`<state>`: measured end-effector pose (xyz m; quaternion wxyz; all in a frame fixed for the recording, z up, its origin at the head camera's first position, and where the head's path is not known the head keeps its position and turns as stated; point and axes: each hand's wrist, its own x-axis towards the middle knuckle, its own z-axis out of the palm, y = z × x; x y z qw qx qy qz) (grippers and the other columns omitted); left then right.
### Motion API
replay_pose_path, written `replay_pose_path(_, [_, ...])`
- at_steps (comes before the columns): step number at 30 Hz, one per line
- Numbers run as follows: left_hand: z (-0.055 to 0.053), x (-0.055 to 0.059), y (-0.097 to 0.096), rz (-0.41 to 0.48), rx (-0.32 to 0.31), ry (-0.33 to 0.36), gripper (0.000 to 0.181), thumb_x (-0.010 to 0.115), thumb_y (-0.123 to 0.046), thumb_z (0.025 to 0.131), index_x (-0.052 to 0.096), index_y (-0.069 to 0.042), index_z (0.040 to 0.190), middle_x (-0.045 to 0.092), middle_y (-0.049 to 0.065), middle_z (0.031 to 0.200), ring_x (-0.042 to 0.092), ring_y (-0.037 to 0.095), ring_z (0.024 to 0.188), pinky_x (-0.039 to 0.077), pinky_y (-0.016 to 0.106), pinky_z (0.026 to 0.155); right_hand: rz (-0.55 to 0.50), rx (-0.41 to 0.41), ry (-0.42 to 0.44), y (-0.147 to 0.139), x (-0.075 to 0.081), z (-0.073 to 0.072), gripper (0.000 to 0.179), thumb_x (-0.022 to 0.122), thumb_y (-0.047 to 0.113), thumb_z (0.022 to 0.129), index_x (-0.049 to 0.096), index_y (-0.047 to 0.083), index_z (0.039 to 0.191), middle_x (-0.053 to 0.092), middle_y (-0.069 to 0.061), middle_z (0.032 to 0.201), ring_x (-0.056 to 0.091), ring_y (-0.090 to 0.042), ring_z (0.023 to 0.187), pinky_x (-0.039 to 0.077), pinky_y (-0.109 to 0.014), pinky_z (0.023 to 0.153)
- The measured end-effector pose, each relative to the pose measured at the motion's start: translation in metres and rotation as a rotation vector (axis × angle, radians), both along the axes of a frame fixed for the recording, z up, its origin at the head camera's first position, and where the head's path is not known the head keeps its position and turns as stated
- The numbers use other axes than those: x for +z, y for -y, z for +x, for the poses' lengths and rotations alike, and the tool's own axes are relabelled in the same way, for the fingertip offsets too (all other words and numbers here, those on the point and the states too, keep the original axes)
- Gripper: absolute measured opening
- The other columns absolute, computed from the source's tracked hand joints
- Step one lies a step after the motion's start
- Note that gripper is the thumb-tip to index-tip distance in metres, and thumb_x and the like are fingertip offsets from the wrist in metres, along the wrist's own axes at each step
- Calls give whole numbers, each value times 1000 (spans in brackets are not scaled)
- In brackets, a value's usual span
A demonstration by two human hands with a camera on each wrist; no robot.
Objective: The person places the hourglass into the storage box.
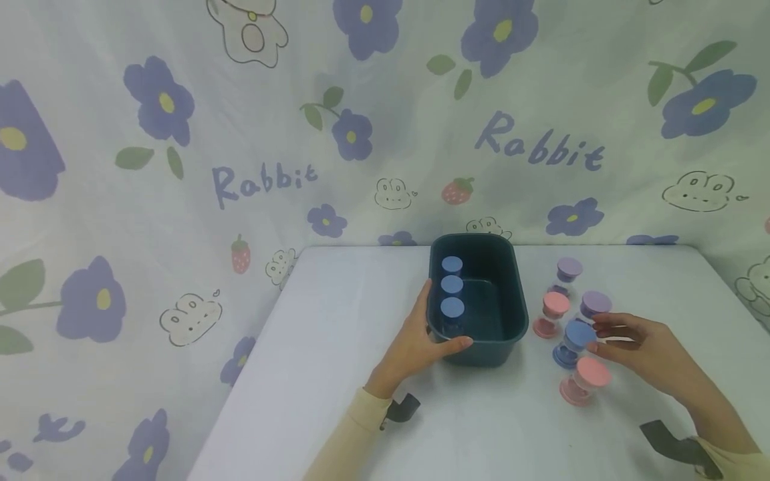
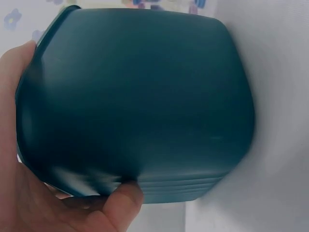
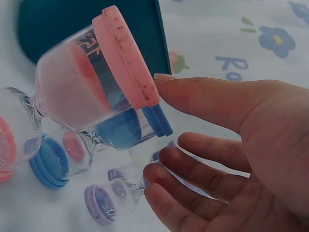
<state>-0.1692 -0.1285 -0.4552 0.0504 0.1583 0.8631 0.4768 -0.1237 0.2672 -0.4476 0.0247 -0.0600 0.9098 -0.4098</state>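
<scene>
The left hand (image 1: 415, 344) grips the near left corner of a deep, dark teal bin with rounded corners (image 1: 481, 354), its thumb laid along the near rim and its fingers against the left side. Inside, just beyond that thumb, three blue-capped sand timers (image 1: 452, 284) stand in a row; the bin's depth hides most of their lower parts.

The right hand (image 1: 650, 347) is spread, thumb and fingers well parted. Just left of its fingertips stands a clear, waisted sand timer with blue caps (image 1: 579, 334) (whether skin touches it, I cannot tell). Nearer the person than that hand's thumb is a pink-capped timer (image 1: 592, 372); farther left of the hand is a second pink-capped timer (image 1: 556, 302). A purple-capped timer (image 1: 595, 302) just beyond the fingers is largely hidden, and another purple-capped timer (image 1: 569, 268) stands farther off. All five are on the white bench (image 1: 313, 334).
</scene>
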Motion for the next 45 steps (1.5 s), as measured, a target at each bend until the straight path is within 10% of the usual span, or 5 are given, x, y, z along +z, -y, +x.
replay_pose_path(20, [0,3,-1,-11,6,10,122,80,-68,77,0,-41,165,11,-12,175,22,24,162,29,64,125,-22,30,97,0,-4,-8,61,80,31,92,59,-1,140,65,-27,136,55,22,95,58,-16,76])
replay_pose_path(32, [2,3,-2,-3,3,6,123,80,-70,76,0,-39,165,11,-10,175,23,26,161,30,65,124,17,-18,-15,0,-9,-7,57,84,30,88,66,-2,131,70,-26,127,59,19,89,60,-16,72])
replay_pose_path(37, [2,3,-1,-2,0,7,123,79,-70,76,0,-39,166,11,-10,175,23,26,161,30,65,124,12,-56,-104,-2,-7,-6,56,87,28,85,68,-3,127,76,-14,116,60,18,86,56,-10,69])
replay_pose_path(45, [2,3,0,-6,7,6,123,80,-69,76,0,-39,165,10,-11,175,23,25,161,30,65,124,-11,-54,-150,-3,6,-6,51,86,27,86,68,0,124,59,39,100,60,19,88,55,-9,69])
